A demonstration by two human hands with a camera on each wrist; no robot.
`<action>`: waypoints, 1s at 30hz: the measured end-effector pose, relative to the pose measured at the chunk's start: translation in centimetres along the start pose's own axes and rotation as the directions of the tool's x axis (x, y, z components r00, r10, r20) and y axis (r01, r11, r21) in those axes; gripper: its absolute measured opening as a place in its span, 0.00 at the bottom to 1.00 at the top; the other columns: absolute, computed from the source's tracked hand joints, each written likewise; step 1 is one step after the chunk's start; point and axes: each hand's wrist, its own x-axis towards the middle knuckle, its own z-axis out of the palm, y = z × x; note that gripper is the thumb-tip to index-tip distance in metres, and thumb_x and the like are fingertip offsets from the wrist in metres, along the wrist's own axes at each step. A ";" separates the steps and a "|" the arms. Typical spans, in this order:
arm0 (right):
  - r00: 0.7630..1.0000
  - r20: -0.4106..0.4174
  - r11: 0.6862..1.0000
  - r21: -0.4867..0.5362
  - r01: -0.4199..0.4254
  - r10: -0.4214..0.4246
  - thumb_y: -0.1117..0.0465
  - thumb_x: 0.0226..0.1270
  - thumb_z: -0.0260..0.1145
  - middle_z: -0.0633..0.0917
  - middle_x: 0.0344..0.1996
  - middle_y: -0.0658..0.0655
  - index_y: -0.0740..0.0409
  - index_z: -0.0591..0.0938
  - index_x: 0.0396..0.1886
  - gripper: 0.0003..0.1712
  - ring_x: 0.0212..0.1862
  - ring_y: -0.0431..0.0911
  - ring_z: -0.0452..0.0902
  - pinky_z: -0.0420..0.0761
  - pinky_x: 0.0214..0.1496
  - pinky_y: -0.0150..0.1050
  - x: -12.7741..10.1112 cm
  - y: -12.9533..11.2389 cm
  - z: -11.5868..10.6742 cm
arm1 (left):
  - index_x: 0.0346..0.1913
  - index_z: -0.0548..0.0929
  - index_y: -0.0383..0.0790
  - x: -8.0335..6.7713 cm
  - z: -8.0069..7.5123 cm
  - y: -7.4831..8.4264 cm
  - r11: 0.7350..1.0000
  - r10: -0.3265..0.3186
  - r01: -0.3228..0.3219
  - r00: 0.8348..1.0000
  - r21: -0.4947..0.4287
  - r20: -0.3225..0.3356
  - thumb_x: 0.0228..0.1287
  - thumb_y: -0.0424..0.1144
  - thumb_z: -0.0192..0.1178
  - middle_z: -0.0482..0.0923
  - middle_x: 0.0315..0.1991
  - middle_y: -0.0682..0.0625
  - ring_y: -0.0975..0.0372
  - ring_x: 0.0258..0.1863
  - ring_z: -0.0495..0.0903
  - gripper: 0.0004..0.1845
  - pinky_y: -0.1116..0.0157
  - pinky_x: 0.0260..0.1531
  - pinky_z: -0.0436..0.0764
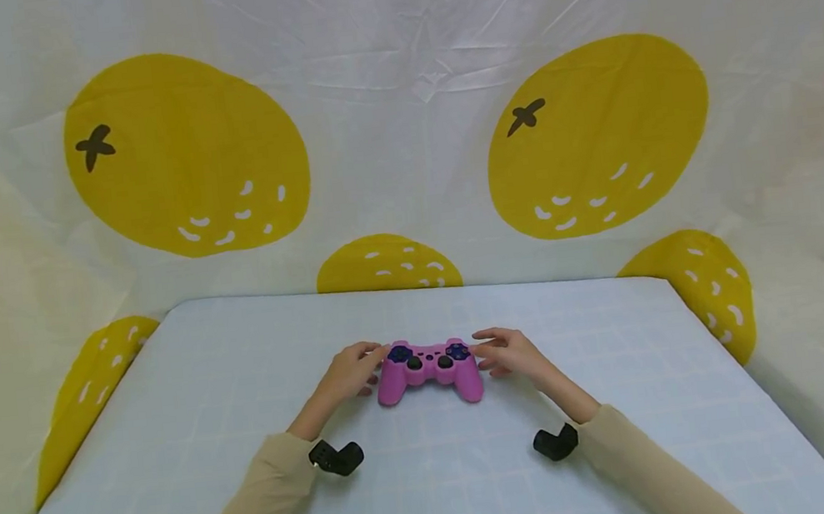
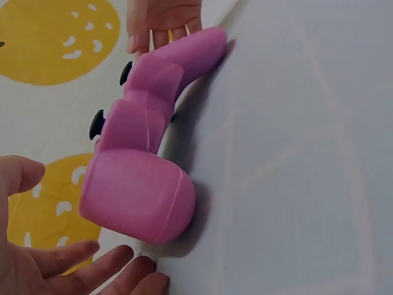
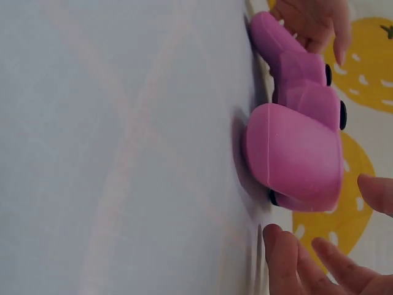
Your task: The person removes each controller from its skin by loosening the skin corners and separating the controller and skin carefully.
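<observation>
one pink controller [image 1: 429, 371] lies at the frame's lower centre, between two open hands, left hand [image 1: 349, 371] and right hand [image 1: 511, 351], both just beside it, holding nothing.

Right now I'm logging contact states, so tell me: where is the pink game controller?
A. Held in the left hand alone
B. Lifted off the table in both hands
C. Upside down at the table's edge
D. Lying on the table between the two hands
D: the pink game controller lies flat on the table, buttons up, with the left hand and right hand open at either side, neither curled round a grip.
</observation>
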 end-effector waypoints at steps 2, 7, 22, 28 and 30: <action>1.000 0.013 1.000 0.008 -0.012 0.011 0.51 0.67 0.63 0.82 0.53 0.67 0.65 0.72 0.63 0.31 0.45 0.53 0.85 0.84 0.44 0.43 0.1 -0.1 0.1 | 0.61 0.75 0.37 0.1 0.0 0.0 1.000 -0.004 0.004 1.000 -0.015 0.017 0.69 0.58 0.51 0.81 0.47 0.44 0.59 0.36 0.80 0.30 0.65 0.33 0.83; 0.997 0.021 0.996 0.056 -0.074 0.073 0.52 0.68 0.62 0.80 0.56 0.66 0.65 0.72 0.63 0.30 0.44 0.50 0.85 0.84 0.45 0.42 0.5 -0.4 0.3 | 0.60 0.75 0.36 0.5 0.1 -0.2 0.999 -0.012 0.014 0.998 -0.032 0.059 0.69 0.57 0.51 0.81 0.46 0.44 0.60 0.35 0.81 0.30 0.65 0.30 0.83; 0.995 0.032 0.993 0.065 -0.098 0.096 0.52 0.67 0.63 0.81 0.55 0.65 0.65 0.75 0.60 0.28 0.39 0.44 0.84 0.84 0.45 0.45 0.8 -0.5 0.8 | 0.59 0.77 0.34 1.2 0.6 -0.4 0.999 -0.010 0.013 0.998 -0.033 0.065 0.69 0.50 0.53 0.81 0.46 0.44 0.59 0.34 0.78 0.25 0.66 0.34 0.83; 0.994 0.024 0.994 0.032 -0.105 0.104 0.51 0.68 0.62 0.81 0.55 0.64 0.66 0.77 0.59 0.28 0.38 0.43 0.84 0.84 0.46 0.44 0.9 -0.5 0.9 | 0.61 0.75 0.33 1.6 0.9 -0.5 0.997 -0.025 0.029 0.998 -0.071 0.050 0.69 0.48 0.55 0.80 0.50 0.42 0.58 0.38 0.78 0.25 0.64 0.37 0.83; 0.994 0.017 0.994 0.021 -0.111 0.111 0.51 0.67 0.62 0.82 0.55 0.64 0.66 0.78 0.58 0.27 0.38 0.43 0.84 0.84 0.46 0.42 1.0 -0.5 0.9 | 0.61 0.75 0.33 1.6 1.0 -0.4 0.996 -0.032 0.036 0.998 -0.083 0.047 0.69 0.47 0.55 0.80 0.51 0.41 0.57 0.39 0.79 0.26 0.64 0.38 0.83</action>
